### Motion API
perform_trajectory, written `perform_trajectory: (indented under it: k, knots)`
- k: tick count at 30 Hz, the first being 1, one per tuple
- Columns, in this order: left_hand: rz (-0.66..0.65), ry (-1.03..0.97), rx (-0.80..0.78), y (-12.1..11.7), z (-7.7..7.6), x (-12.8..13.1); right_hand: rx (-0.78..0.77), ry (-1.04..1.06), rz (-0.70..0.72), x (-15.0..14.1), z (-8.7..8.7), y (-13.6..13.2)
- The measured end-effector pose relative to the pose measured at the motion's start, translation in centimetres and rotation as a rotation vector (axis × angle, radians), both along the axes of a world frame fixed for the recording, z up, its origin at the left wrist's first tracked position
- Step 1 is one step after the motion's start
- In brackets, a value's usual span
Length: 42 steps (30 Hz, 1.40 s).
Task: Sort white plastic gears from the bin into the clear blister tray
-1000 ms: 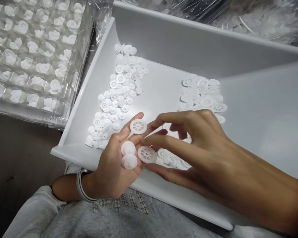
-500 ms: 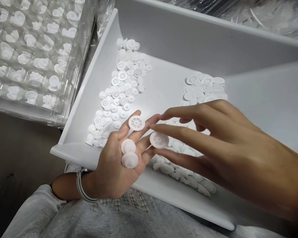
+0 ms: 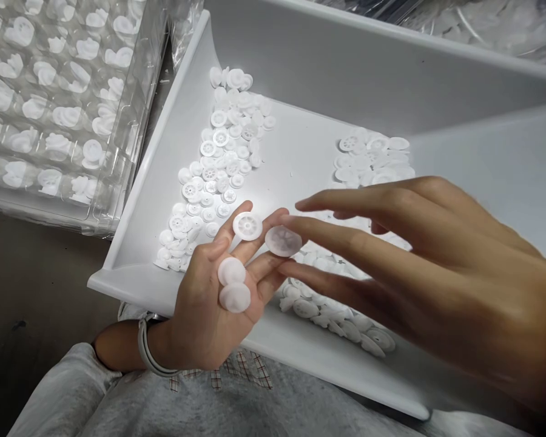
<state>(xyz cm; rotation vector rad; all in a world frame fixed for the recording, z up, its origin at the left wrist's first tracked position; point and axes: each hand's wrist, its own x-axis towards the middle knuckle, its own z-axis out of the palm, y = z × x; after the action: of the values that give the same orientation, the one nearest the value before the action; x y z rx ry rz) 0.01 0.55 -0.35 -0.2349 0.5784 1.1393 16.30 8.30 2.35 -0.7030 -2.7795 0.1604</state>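
My left hand [image 3: 213,303] lies palm up over the near edge of a white tray [image 3: 300,79]. On its fingers rest several small white plastic wheels: a spoked one [image 3: 247,226] near the fingertips and two smooth ones [image 3: 232,285] on the palm. My right hand [image 3: 418,267] reaches in from the right with fingers stretched. Its middle finger and thumb pinch another white wheel [image 3: 283,240] right at my left fingertips.
Two heaps of white wheels lie in the tray, a left heap [image 3: 218,164] and a right heap [image 3: 373,161] running under my right hand. A clear plastic blister tray [image 3: 59,103] with white parts stands at the left. Clear bags [image 3: 482,24] lie behind.
My right hand lifted a wheel from beside my left palm, turned it over and carried it up toward my left fingertips. My left hand stayed nearly still.
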Motion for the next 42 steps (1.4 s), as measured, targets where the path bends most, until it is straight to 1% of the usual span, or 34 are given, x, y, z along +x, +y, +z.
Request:
perform_trajectory:
  k: [2,4,6,8,12,18,21,23,27,29,33,36,42]
  knots:
    - [-0.018,0.002,-0.013,0.0,0.0,-0.1,-0.061,0.041,0.064,-0.2,0.1,-0.6]
    - [-0.029,-0.003,-0.020,0.1,0.1,-0.3,-0.094,0.086,0.184,-0.6,-0.1,-1.4]
    - [-0.034,-0.004,-0.012,0.1,0.2,-0.4,-0.054,0.155,0.302,-1.1,-0.7,-2.1]
    - [-0.053,0.011,-0.001,0.1,0.3,-0.5,-0.003,0.213,0.356,-1.7,-1.4,-2.5]
    - [-0.080,0.025,0.015,0.0,0.4,-0.5,-0.030,0.243,0.387,-2.3,-1.9,-2.7]
    - [-0.034,0.015,-0.007,0.1,0.5,-0.4,-0.213,0.305,0.382,-2.0,-1.9,-2.4]
    - [0.011,0.001,-0.022,0.2,0.5,-0.4,-0.242,0.302,0.358,-1.8,-2.0,-2.1]
    - [0.026,-0.002,-0.028,0.2,0.4,-0.5,-0.203,0.281,0.360,-1.7,-2.0,-1.8]
    - [0.074,0.016,-0.031,0.2,0.2,-0.4,0.005,0.239,0.359,-1.3,-1.9,-1.4]
    - [0.107,0.024,-0.014,0.2,0.1,-0.4,0.072,0.218,0.357,-1.0,-2.0,-1.3]
    - [0.149,0.024,0.033,0.0,0.0,-0.5,0.089,0.242,0.385,-0.7,-2.2,-0.9]
    - [0.164,0.034,0.049,-0.1,-0.1,-0.7,0.147,0.185,0.457,-0.7,-2.0,-0.4]
    - [0.179,0.042,0.081,-0.2,-0.1,-0.8,0.169,0.151,0.494,-0.8,-1.8,0.0]
